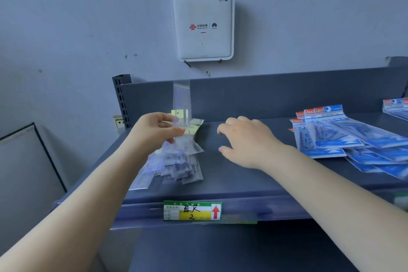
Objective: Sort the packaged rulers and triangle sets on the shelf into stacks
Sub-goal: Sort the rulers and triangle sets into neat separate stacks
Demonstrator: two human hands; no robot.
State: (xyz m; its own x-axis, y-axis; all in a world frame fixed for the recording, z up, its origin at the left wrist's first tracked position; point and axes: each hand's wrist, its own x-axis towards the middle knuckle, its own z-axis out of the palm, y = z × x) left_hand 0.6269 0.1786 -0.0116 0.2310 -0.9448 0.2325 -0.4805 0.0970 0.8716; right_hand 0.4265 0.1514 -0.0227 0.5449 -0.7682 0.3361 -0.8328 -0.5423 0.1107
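My left hand (157, 128) pinches a clear packaged ruler (181, 104) upright above the messy ruler pile (176, 161) on the shelf (242, 174), to square it. My right hand (245, 139) hovers empty, fingers loose, beside the blue triangle sets (344, 137).

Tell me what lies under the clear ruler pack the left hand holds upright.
A loose pile of clear ruler packs lies on the shelf beneath the upright ruler pack; the left hand covers part of it.
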